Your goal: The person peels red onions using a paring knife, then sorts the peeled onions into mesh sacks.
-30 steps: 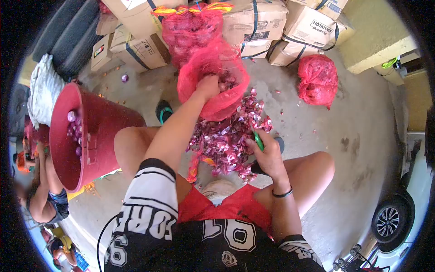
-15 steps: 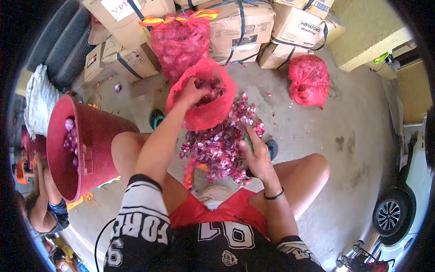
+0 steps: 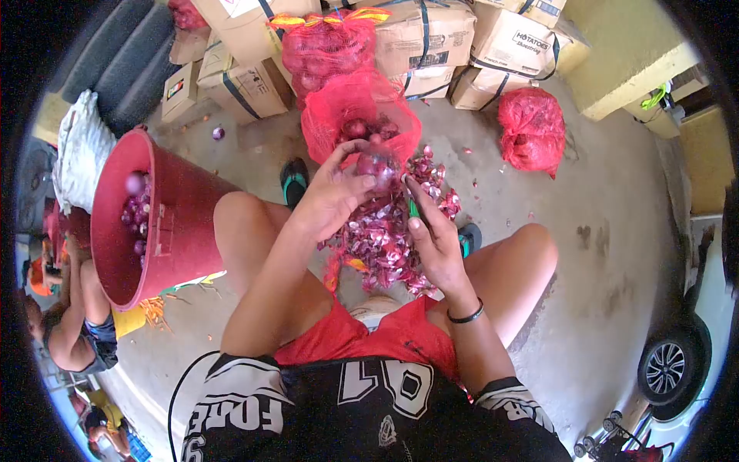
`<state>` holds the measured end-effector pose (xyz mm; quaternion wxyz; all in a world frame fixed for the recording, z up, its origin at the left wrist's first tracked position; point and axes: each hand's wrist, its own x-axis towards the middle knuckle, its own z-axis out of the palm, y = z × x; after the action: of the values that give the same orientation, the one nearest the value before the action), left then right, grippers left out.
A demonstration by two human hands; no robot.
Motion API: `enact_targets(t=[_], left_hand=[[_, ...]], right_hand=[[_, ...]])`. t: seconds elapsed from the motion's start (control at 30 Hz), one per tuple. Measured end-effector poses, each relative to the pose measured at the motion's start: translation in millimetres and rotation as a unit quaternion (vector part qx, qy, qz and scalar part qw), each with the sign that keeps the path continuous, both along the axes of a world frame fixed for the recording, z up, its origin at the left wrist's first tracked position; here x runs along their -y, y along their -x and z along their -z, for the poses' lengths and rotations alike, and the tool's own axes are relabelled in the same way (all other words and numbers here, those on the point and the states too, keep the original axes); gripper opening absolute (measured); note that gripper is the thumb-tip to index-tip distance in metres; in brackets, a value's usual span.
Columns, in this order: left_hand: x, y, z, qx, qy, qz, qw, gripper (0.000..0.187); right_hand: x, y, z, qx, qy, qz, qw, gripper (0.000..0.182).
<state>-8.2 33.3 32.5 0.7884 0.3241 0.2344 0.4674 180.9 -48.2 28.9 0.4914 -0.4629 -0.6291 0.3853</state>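
Observation:
My left hand [image 3: 336, 191] is closed around a red onion [image 3: 375, 171], slightly blurred, in front of the open red mesh sack [image 3: 319, 127]. More red onions [image 3: 356, 129] lie inside that sack. My right hand [image 3: 439, 248] grips a small knife by its green handle [image 3: 413, 208], close to the held onion; the blade is hard to make out. Beneath both hands spreads a heap of purple onion skins [image 3: 381, 246]. To the left, a tilted red tub [image 3: 188, 223] contains several onions [image 3: 137, 215], and one blurred onion [image 3: 136, 183] shows near its rim.
A full, tied onion sack [image 3: 327, 50] stands behind, against stacked cardboard boxes [image 3: 431, 38]. Another red mesh bag [image 3: 531, 131] sits on the floor at right. A single onion [image 3: 219, 133] lies beyond the tub. At far left another person [image 3: 73, 331] sits; a car wheel [image 3: 666, 367] is at right.
My left hand has come out of the open sack with an onion and moved toward my right hand. The knife stays in my right hand. The view has shifted slightly.

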Motion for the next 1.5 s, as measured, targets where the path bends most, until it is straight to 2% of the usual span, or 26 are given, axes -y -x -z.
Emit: enact_targets(t=[0.03, 0.07, 0.13, 0.4, 0.5, 0.6, 0.8, 0.9, 1.0, 1.07, 1.1, 1.2, 1.3, 1.37, 1.4, 1.5], left_hand=[[6.6, -2.2, 3.6, -0.006, -0.006, -0.010, 1.000, 0.059], [11.7, -2.2, 5.0, -0.010, 0.029, -0.006, 1.000, 0.061], [17.4, -5.1, 11.5, -0.011, 0.021, -0.012, 1.000, 0.061], [22.1, -5.9, 23.7, -0.045, -0.004, -0.033, 0.998, 0.053], [19.9, -2.1, 29.9, -0.015, 0.008, -0.014, 1.000, 0.049], [20.3, -0.3, 31.2, -0.011, -0.031, 0.004, 0.999, 0.044], [21.2, 1.8, 35.3, 0.039, 0.073, 0.034, 0.996, 0.030], [16.4, 1.7, 37.2, 0.005, 0.096, 0.038, 0.995, 0.030], [20.1, -4.7, 29.8, -0.145, -0.025, -0.032, 0.989, 0.030], [18.7, -6.1, 27.6, -0.182, -0.084, -0.038, 0.979, 0.032], [17.3, -6.7, 26.2, -0.199, -0.115, -0.043, 0.972, 0.033], [17.3, -7.9, 25.0, -0.169, -0.088, -0.031, 0.981, 0.035], [16.1, -6.6, 22.2, -0.125, -0.006, -0.004, 0.992, 0.031], [12.8, -3.6, 21.3, -0.096, 0.078, 0.026, 0.992, 0.029], [12.5, -4.3, 17.7, -0.107, 0.086, 0.038, 0.990, 0.026], [14.0, -7.9, 21.7, -0.166, 0.008, 0.010, 0.986, 0.024]], right_hand=[[1.9, 1.3, -0.7, 0.006, -0.002, 0.009, 1.000, 0.050], [2.6, 0.9, -2.0, -0.006, 0.051, 0.001, 0.999, 0.052], [3.6, 1.0, -9.1, -0.016, 0.137, -0.010, 0.990, 0.054], [-0.1, 7.2, 0.2, 0.048, 0.032, 0.013, 0.998, 0.055], [-3.1, 8.8, 4.6, 0.072, -0.030, 0.020, 0.997, 0.052], [-1.5, 9.7, 2.3, 0.042, 0.000, 0.014, 0.999, 0.047], [-2.3, 10.0, 4.0, 0.088, -0.017, 0.045, 0.995, 0.040], [-1.9, 12.5, 6.2, 0.070, -0.008, 0.064, 0.995, 0.041], [-3.7, 11.2, 16.1, 0.024, 0.013, 0.071, 0.997, 0.040], [-0.3, 12.9, 18.3, -0.059, 0.091, 0.072, 0.992, 0.040], [0.4, 12.7, 20.7, -0.087, 0.111, 0.067, 0.988, 0.041], [2.2, 12.6, 25.7, -0.152, 0.158, 0.061, 0.974, 0.043], [-0.8, 9.9, 19.6, -0.058, 0.084, 0.070, 0.992, 0.042], [-4.6, 7.2, 17.4, 0.058, -0.032, 0.074, 0.995, 0.043], [-5.3, 7.5, 14.0, 0.063, -0.042, 0.075, 0.994, 0.046], [-4.9, 2.7, 7.5, 0.091, -0.003, 0.049, 0.995, 0.048]])
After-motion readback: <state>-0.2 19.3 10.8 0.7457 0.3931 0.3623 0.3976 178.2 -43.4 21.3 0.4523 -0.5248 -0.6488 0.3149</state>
